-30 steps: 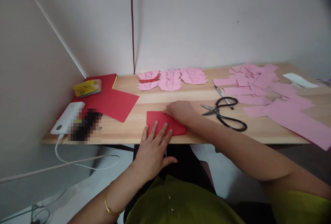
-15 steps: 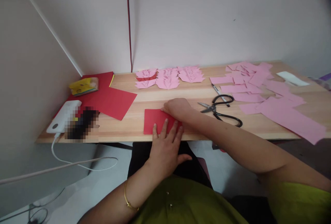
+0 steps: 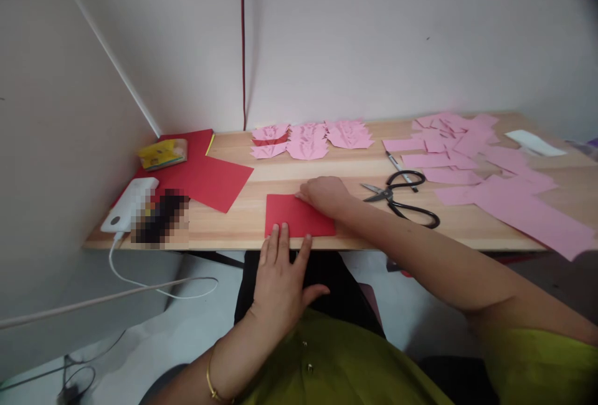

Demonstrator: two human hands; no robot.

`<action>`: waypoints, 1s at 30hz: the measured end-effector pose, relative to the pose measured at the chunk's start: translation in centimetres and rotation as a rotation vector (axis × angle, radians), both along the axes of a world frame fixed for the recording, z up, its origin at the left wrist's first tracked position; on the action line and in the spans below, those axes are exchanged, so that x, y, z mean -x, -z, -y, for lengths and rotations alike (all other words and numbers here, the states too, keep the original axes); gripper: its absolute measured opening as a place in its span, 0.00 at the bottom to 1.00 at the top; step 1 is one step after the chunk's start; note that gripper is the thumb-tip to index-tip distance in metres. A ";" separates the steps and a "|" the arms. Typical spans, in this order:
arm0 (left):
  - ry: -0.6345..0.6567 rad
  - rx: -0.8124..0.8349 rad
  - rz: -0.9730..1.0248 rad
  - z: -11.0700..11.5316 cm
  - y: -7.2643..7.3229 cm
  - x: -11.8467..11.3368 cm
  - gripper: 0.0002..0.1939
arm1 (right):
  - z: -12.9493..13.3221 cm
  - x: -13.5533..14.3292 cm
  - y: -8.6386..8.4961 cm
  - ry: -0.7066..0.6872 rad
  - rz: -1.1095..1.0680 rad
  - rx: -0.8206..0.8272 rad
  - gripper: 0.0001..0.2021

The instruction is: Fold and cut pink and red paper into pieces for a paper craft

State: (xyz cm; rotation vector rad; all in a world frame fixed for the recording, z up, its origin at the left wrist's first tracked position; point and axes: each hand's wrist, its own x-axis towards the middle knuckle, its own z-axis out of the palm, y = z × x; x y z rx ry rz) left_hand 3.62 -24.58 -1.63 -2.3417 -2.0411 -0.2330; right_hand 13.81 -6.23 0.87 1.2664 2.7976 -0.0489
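Left grip: the left hand (image 3: 280, 280) lies palm down at the near edge of the small red sheet (image 3: 301, 215), fingers spread apart, clamped on nothing; its fingertips touch the paper at about 7 to 6 o'clock.
Right grip: the right hand (image 3: 326, 196) is curled over the sheet's far edge at about 1 o'clock; whether its fingertips pinch the paper or only press it, I cannot tell.
Red sheet: flat at the front of the wooden tabletop (image 3: 233, 230), between the hands.
Change: the left hand has drawn back toward the near edge and uncovered more of the sheet's face, while the right hand keeps its spot; the right hand now seems to do most of the steadying.
Scissors: black-handled scissors (image 3: 385, 194) between 2 and 3 o'clock, blades apart, a handle loop crossing the pen (image 3: 393, 159).
Pink pieces: jagged-edged cut pieces (image 3: 350, 136) in groups at 12 o'clock, a red one among them.
Pink strips: scattered strips (image 3: 415, 161) at 2 o'clock, a large pink sheet (image 3: 537, 212) at 3.
Left side: large red sheets (image 3: 219, 184) at 10 o'clock, bearing a yellow packet (image 3: 162, 153); a white device (image 3: 131, 205) at 9.
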 end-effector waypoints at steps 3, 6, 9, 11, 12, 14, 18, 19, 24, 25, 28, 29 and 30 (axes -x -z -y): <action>-0.017 -0.025 -0.011 0.3 0.0 0.3 0.46 | 0.3 -0.2 -0.5 0.020 0.000 0.001 0.20; -0.039 -0.028 -0.007 0.3 0.0 0.2 0.47 | 1.8 0.2 -1.6 0.066 -0.003 -0.026 0.18; -0.042 -0.027 -0.001 0.1 -0.2 0.2 0.45 | 4.6 1.5 -2.1 0.106 -0.127 -0.176 0.15; -0.045 -0.023 0.005 0.0 -0.3 0.3 0.43 | 6.2 2.6 -1.7 0.093 -0.233 -0.245 0.12; -0.047 -0.022 0.008 0.0 -0.4 0.4 0.42 | 6.8 3.0 -1.3 0.091 -0.259 -0.243 0.12; -0.038 -0.030 0.018 0.0 -0.4 0.8 0.40 | 7.4 3.2 -0.3 0.138 -0.273 -0.227 0.12; -0.001 -0.057 0.031 0.4 0.0 1.7 0.35 | 6.9 0.8 1.0 0.214 -0.248 -0.255 0.15; -0.005 -0.063 0.027 0.5 0.1 2.0 0.34 | 6.8 -0.1 1.2 0.227 -0.233 -0.263 0.16; -0.032 -0.085 -0.012 0.9 -0.1 2.7 0.29 | 6.4 -4.0 1.4 0.308 -0.156 -0.313 0.18; -0.027 -0.087 -0.016 0.9 -0.2 2.7 0.29 | 6.4 -4.5 1.5 0.329 -0.146 -0.318 0.18; -0.038 -0.090 -0.025 0.7 -0.6 2.3 0.27 | 6.2 -5.5 1.7 0.378 -0.165 -0.310 0.17; -0.048 -0.091 -0.029 0.7 -0.7 2.2 0.27 | 6.1 -5.6 1.7 0.390 -0.183 -0.306 0.17; -0.057 -0.093 -0.032 0.7 -0.8 2.1 0.27 | 6.1 -5.6 1.5 0.400 -0.201 -0.303 0.16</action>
